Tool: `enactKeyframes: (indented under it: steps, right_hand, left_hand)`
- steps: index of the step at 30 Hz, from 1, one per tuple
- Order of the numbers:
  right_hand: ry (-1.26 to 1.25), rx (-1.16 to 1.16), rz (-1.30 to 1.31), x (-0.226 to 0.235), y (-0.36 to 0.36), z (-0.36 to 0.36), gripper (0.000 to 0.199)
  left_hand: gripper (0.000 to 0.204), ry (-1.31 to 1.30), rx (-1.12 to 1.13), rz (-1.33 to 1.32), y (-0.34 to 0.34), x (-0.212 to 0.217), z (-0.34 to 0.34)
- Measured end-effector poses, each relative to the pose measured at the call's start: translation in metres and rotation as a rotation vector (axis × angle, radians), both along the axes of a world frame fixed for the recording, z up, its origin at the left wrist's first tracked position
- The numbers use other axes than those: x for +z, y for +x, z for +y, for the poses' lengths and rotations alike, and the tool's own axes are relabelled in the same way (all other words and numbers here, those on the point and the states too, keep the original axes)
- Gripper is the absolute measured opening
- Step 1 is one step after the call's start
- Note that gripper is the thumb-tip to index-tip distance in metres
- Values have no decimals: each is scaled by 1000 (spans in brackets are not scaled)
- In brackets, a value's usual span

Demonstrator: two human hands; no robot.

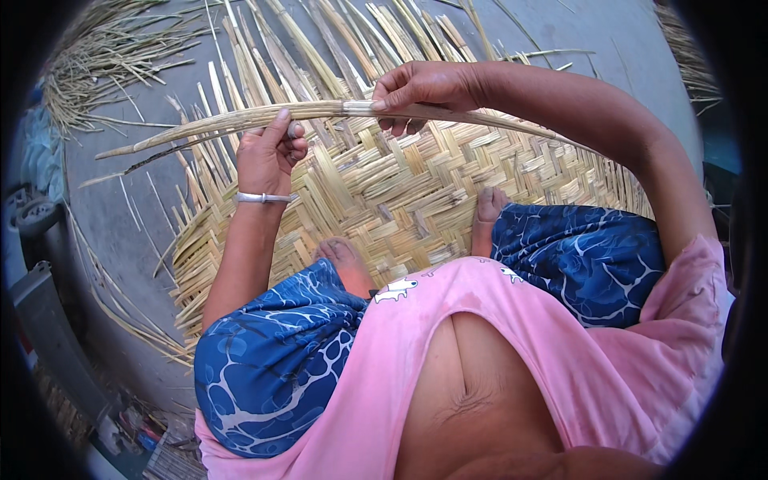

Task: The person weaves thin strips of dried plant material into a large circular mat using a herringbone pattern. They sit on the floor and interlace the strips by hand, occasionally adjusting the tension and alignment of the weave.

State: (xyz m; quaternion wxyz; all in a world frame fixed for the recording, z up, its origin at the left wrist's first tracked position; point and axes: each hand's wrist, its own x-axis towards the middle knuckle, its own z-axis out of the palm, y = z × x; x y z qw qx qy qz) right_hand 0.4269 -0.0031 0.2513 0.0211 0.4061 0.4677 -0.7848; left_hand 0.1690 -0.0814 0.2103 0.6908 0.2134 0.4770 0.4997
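A long, flattened reed strip (320, 110) stretches across in front of me, held up above a woven reed mat (384, 216). My left hand (270, 152) pinches it from below, thumb on top, left of its middle. Over a joint in the reed, my right hand (424, 86) grips it between thumb and fingers. Past my right hand the strip runs on over the mat toward the right. A thin dark split piece hangs off beside its left end. Below, the mat shows a diagonal weave, and my bare feet rest on it.
Unwoven reed ends (320, 48) fan out from the mat's far side. A heap of thin reeds (120, 64) lies at the far left on the grey floor (120, 264). More stalks (688, 56) are at the far right. A grey metal part (60, 344) stands at the left edge.
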Motion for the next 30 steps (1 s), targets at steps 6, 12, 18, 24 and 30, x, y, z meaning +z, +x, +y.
enactKeyframes:
  steps: [6,12,18,24,30]
  right_hand:
    - [128,32,-84,-11,-6,15,21]
    - [365,133,-205,-20,-20,12,20]
    - [316,202,-165,-21,-33,4,21]
    - [512,365,-229,-10,-51,8,27]
    - [880,694,-231,-16,-64,9,24]
  left_hand:
    - [13,-135,254,113,1,-14,-2]
    - [13,-133,212,-101,-2,-11,0]
    - [16,-200,148,-103,-14,-24,-2]
    - [22,-271,213,130,-12,-35,-7]
    - [22,-330,201,44,-16,-47,-9]
